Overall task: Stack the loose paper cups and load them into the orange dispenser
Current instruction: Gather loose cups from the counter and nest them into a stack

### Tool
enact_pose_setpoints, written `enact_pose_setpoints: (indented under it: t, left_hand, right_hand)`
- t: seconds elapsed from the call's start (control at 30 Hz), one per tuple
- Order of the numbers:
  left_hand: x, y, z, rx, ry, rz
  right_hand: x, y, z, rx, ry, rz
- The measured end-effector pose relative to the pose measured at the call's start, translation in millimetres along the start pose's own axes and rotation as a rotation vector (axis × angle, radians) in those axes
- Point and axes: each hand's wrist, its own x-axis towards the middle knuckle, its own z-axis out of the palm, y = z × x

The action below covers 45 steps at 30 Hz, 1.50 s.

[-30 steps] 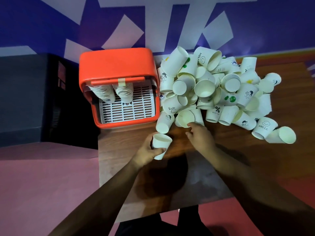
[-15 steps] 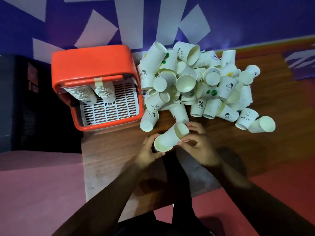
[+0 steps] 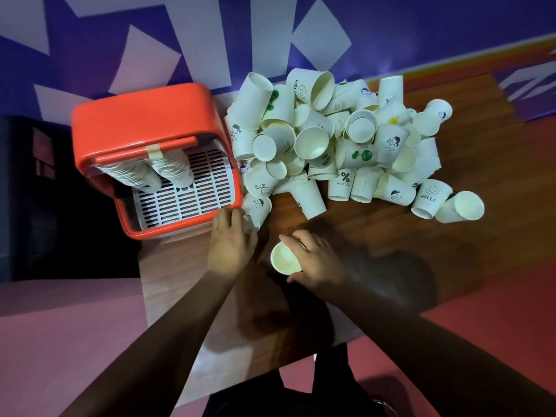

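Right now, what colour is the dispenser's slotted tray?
White with dark slots; the slotted tray of the orange dispenser shows best in the head view.

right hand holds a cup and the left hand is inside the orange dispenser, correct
Not quite. In the head view the left hand is outside the orange dispenser, at a loose cup lying beside its front corner. The right hand does hold a cup.

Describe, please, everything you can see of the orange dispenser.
The orange dispenser is a rounded, plastic-looking box at the table's left end. Its open front shows a white slotted grille and two cup stacks under a taped bar. Loose cups lean against its right side; the left hand is near its corner.
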Motion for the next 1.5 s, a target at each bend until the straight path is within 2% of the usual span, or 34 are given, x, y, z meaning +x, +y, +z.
enact_pose_setpoints:
  t: [0.17,0.27,0.33,0.4,0.5,0.63,0.8,0.9,0.97,1.07,1.27,1.4,1.5]
  left_hand:
    - [10.4,10.5,7.3,0.065,-0.110,-0.025]
    - [12.0,15.6,9.1,0.055,-0.105,-0.037]
    - [11.4,17.4,6.2,0.005,-0.088,-0.022]
    - [8.5,16.8,-0.2,-0.079,-0.078,-0.058]
    - [-0.8,11.3,-12.9,-0.241,-0.078,-0.195]
    - [-13.1,2.8,-29.7,-0.409,-0.035,-0.289]
    - [-19.8,1.6,-43.2,-0.756,-0.044,-0.624]
    - [-19.6,-3.0,-44.0,-1.183,-0.059,-0.808]
    - [-20.3,-4.1,-44.1,-1.395,-0.085,-0.852]
    - [-23.4,-4.3,-41.5,-1.456,-0.145,-0.844]
    - [-21.8,-0.4,-43.2,-1.524,-0.305,-0.726]
    - [-18.2,9.4,-47.6,-1.563,-0.394,-0.586]
    - [-14.7,19.3,-49.7,-1.521,-0.458,-0.492]
  right_hand:
    - [0.8,1.9,5.7,-0.056,0.016,0.015]
    - [3.3,1.5,1.1,-0.052,-0.016,0.035]
    - [5.5,1.6,-5.3,0.034,-0.020,0.069]
    - [10.0,5.4,-13.5,0.117,0.054,0.155]
    - [25.0,21.6,-24.1,0.081,0.262,0.313]
    - [57.3,38.1,-32.9,-0.023,0.244,0.484]
    - [89.6,42.4,-30.0,0.121,0.156,0.683]
    - [94.0,49.6,-26.1,0.250,0.132,0.708]
    - [91.9,54.7,-22.5,0.318,0.132,0.687]
    - [77.4,60.5,-19.5,0.368,0.087,0.690]
    - [27.8,56.4,-29.4,0.420,0.110,0.786]
    - [4.6,52.4,-32.4,0.523,0.175,0.826]
    - [-0.1,39.7,-44.5,0.692,0.258,0.763]
